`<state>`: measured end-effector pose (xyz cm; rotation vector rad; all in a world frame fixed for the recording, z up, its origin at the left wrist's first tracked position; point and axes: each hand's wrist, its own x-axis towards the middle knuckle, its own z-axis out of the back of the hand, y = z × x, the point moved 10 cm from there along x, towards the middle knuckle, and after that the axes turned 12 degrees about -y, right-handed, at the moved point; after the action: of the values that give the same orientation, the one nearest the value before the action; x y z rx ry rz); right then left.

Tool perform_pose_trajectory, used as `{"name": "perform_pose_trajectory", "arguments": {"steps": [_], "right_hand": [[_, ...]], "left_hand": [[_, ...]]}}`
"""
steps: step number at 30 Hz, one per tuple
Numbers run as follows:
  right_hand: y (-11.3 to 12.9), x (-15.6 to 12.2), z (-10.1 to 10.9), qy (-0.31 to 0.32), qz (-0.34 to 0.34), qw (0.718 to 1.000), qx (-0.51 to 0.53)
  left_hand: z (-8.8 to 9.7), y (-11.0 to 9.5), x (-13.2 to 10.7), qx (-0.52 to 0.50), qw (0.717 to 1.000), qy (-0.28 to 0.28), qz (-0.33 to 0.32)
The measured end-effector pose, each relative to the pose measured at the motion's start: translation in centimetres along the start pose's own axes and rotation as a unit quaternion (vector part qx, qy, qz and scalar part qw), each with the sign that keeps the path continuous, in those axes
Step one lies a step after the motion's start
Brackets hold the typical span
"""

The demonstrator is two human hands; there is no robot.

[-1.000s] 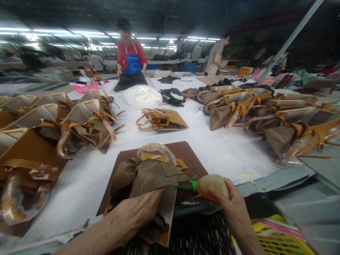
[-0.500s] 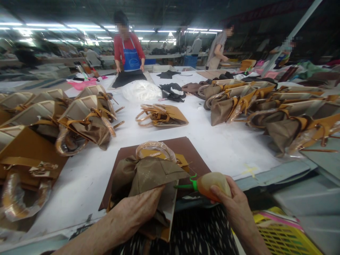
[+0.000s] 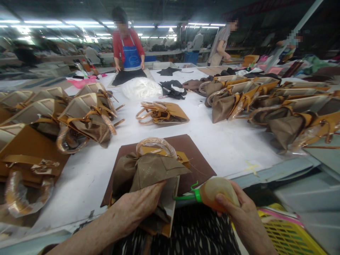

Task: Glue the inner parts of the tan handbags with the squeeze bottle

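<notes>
My left hand (image 3: 147,202) grips a tan handbag by its loose brown lining (image 3: 156,171); the fingertips are hidden under the cloth. The bag lies on a dark brown board (image 3: 198,156) at the table's near edge, its plastic-wrapped handle (image 3: 158,143) pointing away from me. In my right hand (image 3: 239,205) is a squeeze bottle (image 3: 219,193) of amber liquid, with a green nozzle (image 3: 186,197). The nozzle tip meets the pale edge of the bag's open panel (image 3: 172,203); whether liquid comes out cannot be seen.
Rows of similar handbags stand at the left (image 3: 82,117) and right (image 3: 239,95). One more handbag (image 3: 170,113) lies mid-table, before a white plastic bag (image 3: 140,88). A yellow basket (image 3: 287,230) sits low at the right. Across the table stands a person in a blue apron (image 3: 131,55).
The right hand has brought the bottle slightly lower, and its nozzle now points lower along the panel edge. My left hand stays on the lining.
</notes>
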<state>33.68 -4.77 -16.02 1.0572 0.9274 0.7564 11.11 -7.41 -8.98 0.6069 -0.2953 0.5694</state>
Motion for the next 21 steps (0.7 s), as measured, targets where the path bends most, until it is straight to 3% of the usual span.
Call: {"name": "perform_pose_trajectory", "arguments": {"steps": [12,21], "right_hand": [[-1.6,-1.7,-0.1,0.02,-0.038,0.998,0.049],[0.0,1.4,-0.1,-0.021,0.03,0.999,-0.002]], "left_hand": [[-1.1,-0.2,-0.6,-0.04,0.998,0.04,-0.005],[-2.2,-0.7,-0.7,-0.018,0.996,0.08,-0.02]]}}
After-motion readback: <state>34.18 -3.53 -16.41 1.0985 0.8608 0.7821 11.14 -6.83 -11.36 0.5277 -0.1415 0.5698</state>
